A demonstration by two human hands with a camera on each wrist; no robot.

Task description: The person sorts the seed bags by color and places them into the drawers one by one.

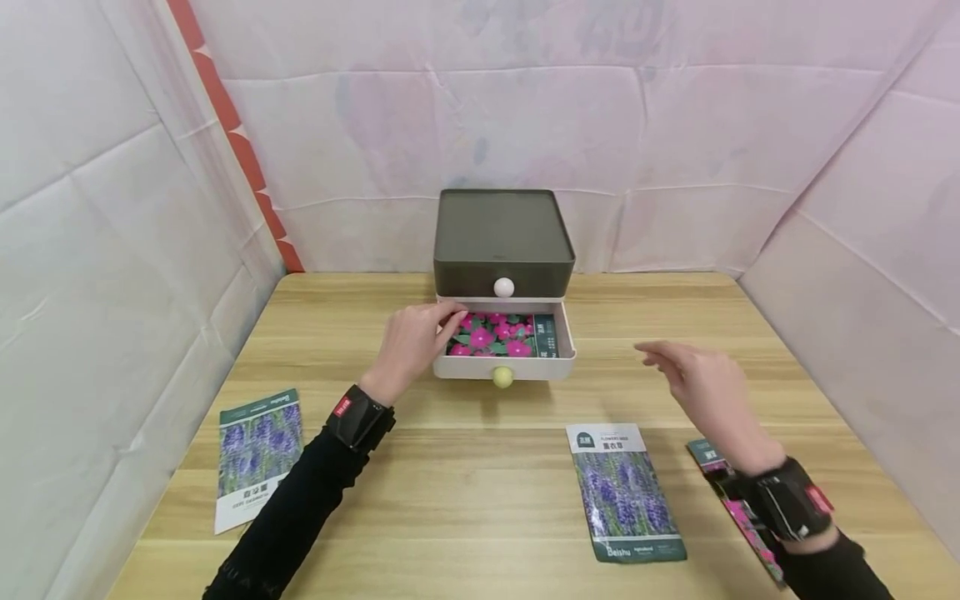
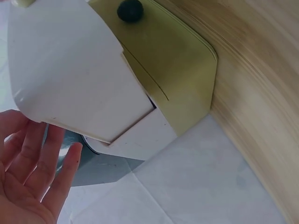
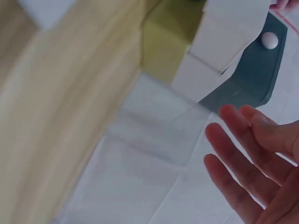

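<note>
A drawer unit [image 1: 503, 242] stands on the table [image 1: 465, 492], beyond both hands. Its lower drawer [image 1: 504, 365] is pulled out between them, with a seed packet [image 1: 501, 334] lying in it under the left hand's [image 1: 414, 338] fingertips. A second packet [image 1: 257, 454] lies left of the left forearm, a third [image 1: 625, 492] just left of the right hand [image 1: 701, 379], and a fourth [image 1: 738, 508] under the right wrist.

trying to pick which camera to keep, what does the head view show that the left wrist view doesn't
Only the head view shows the pink-flower seed packet lying in the open white drawer, the three other packets on the table, and the right hand hovering open.

Only the left wrist view shows the drawer unit's underside and the left palm close up.

Both show the left hand, fingers straight, at the drawer's left edge, plus the drawer unit and wooden tabletop.
</note>
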